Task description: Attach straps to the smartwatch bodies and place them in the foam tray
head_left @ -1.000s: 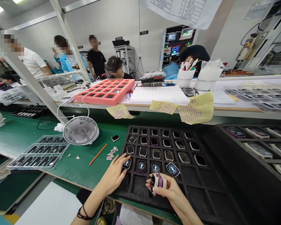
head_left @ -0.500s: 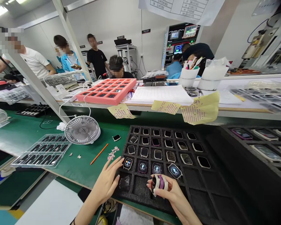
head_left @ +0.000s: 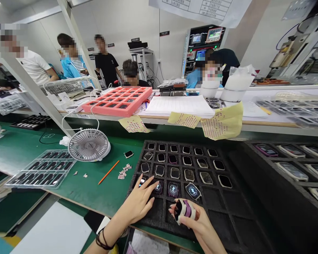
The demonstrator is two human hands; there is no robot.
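Note:
My left hand [head_left: 140, 201], its fingers spread, reaches over the lower left part of a black foam tray [head_left: 163, 219]. Its fingertips are at a lit watch [head_left: 142, 181] and the dark purple watch [head_left: 158, 187] beside it. In my right hand [head_left: 194, 219] is a stack of watch cases [head_left: 186, 209], white and purple, held above the tray's near compartments. Two more watches with lit screens, a purple-rimmed one [head_left: 173, 189] and a tilted silver one [head_left: 193, 191], lie just beyond that hand. Dark-screened watches fill the rows behind.
A fan [head_left: 89, 144], an orange stick [head_left: 108, 172], small white pieces [head_left: 124, 171], a loose watch [head_left: 128, 154] and a clear tray [head_left: 42, 169] are left. Another foam tray [head_left: 304, 158] stands right. A pink tray [head_left: 119, 100] sits on the shelf; several people are beyond.
My left hand has moved right, from the tray's left edge to over the lit watches. The stack stays in my right hand. The whole view has shifted slightly.

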